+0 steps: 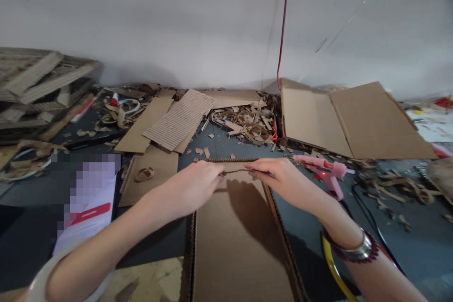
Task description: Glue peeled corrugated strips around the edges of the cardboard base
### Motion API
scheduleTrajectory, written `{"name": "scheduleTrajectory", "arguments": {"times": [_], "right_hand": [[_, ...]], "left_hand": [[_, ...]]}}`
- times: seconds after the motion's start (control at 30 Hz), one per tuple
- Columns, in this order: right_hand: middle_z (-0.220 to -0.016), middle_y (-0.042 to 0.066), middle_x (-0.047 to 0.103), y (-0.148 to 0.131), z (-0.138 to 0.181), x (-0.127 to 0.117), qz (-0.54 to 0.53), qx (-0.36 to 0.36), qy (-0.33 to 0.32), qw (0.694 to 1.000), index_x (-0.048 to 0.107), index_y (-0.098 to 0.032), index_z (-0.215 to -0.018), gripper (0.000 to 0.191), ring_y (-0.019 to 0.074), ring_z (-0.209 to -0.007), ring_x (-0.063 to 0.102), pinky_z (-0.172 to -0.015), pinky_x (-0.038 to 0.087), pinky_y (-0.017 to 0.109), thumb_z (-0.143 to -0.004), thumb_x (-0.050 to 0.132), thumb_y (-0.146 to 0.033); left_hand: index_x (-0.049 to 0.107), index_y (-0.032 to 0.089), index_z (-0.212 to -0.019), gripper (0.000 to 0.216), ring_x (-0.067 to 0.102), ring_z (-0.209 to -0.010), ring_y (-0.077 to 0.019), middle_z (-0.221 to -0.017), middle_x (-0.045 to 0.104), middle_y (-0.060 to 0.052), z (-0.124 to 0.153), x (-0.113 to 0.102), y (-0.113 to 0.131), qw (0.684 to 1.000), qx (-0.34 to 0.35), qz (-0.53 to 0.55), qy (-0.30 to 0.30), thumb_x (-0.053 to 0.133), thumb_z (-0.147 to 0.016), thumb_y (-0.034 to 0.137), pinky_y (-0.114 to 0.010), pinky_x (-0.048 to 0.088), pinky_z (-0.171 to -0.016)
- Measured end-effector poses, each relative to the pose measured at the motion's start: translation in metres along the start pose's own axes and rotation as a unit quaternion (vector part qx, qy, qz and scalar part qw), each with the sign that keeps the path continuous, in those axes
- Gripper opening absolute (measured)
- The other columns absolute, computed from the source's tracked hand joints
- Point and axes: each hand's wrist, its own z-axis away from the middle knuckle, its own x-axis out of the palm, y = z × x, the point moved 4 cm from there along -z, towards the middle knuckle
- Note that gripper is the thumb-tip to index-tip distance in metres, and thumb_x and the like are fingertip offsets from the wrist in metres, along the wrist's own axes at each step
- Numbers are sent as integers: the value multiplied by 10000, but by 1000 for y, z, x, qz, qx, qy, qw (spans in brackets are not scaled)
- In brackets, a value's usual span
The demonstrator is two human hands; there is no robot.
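Observation:
A large brown cardboard panel [233,245] lies flat in front of me, its corrugated edges showing. Both hands meet at its far edge. My left hand [198,184] is closed, its fingers pinching a thin cardboard strip [231,170] that runs along that edge. My right hand [279,177] is closed too, fingertips pressed on the same strip from the other side. A pink glue gun [327,172] lies on the table just right of my right hand, a red light glowing on it.
Folded cardboard sheets [354,120] stand at the back right. Corrugated pieces [177,120] and a heap of scraps [247,120] lie at the back middle. Stacked cardboard [38,89] is at far left. A white paper [88,207] lies left. A red cable [283,23] hangs down the wall.

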Motion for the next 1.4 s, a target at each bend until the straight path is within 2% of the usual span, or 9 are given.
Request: {"name": "scheduleTrajectory", "arguments": {"times": [0.07, 0.13, 0.23, 0.37, 0.5, 0.63, 0.83, 1.03, 1.4], "right_hand": [[-961, 59, 637, 9, 1, -3, 13, -10, 11, 1000, 647, -171, -984, 260, 142, -856, 599, -776, 455, 244, -858, 424, -127], [-937, 73, 622, 17, 2, -3, 30, -13, 15, 999, 632, -150, -1023, 280, 146, -827, 596, -754, 468, 257, -860, 405, -126], [-884, 54, 662, 28, 2, -2, 19, 19, 56, 998, 634, -164, -1022, 261, 155, -805, 621, -745, 488, 274, -836, 454, -136], [-798, 29, 701, 42, -2, -1, -8, 63, 125, 990, 671, -173, -860, 162, 157, -721, 653, -683, 519, 258, -771, 541, -134], [-878, 47, 671, 46, -5, 0, 16, 44, 146, 988, 690, -178, -822, 217, 158, -757, 635, -708, 510, 277, -785, 490, -102], [-878, 47, 662, 48, -5, 3, 40, 30, 158, 986, 685, -191, -854, 271, 160, -758, 629, -716, 506, 289, -780, 459, -63], [-812, 53, 676, 56, -5, 11, 72, 29, 177, 981, 665, -168, -791, 210, 176, -751, 633, -731, 500, 306, -767, 491, -53], [-835, 65, 681, 59, -6, 13, 101, 16, 176, 979, 674, -147, -799, 210, 177, -769, 634, -754, 495, 305, -795, 481, -66], [-840, 70, 675, 57, -7, 16, 132, -6, 171, 976, 679, -148, -834, 268, 179, -773, 626, -751, 502, 313, -812, 431, -47]], "left_hand": [[624, 141, -989, 315, 612, -687, -155, -876, 652, -74, -2, -6, -12, 1000, 19, 10, -3, 335, -866, 167, -268, 439, -678], [634, 148, -1015, 320, 607, -673, -134, -950, 619, -71, -5, -10, -25, 999, 24, 33, -7, 358, -868, 216, -246, 444, -655], [659, 183, -1001, 295, 605, -802, -158, -934, 632, -47, -10, -16, -39, 997, 32, 52, 42, 439, -846, 303, -252, 439, -720], [689, 185, -880, 239, 621, -745, -156, -839, 701, -21, -11, -16, -54, 983, -33, 117, 137, 579, -756, 357, -240, 461, -686], [700, 183, -814, 201, 644, -734, -169, -850, 726, -25, -5, -11, -59, 973, -90, 108, 183, 570, -761, 328, -252, 484, -699], [697, 194, -904, 222, 637, -882, -194, -958, 711, -39, -1, -5, -51, 975, -108, 13, 194, 497, -811, 222, -286, 460, -813], [684, 196, -943, 262, 619, -865, -224, -927, 690, -79, -5, 6, -47, 964, -139, -118, 194, 442, -851, 234, -317, 470, -752], [678, 185, -921, 245, 575, -918, -224, -943, 686, -54, -12, 13, -45, 963, -104, -161, 189, 441, -863, 214, -308, 459, -758], [643, 186, -855, 223, 609, -807, -239, -835, 672, -73, -13, 11, -40, 947, -174, -213, 164, 421, -825, 178, -300, 452, -599]]}}
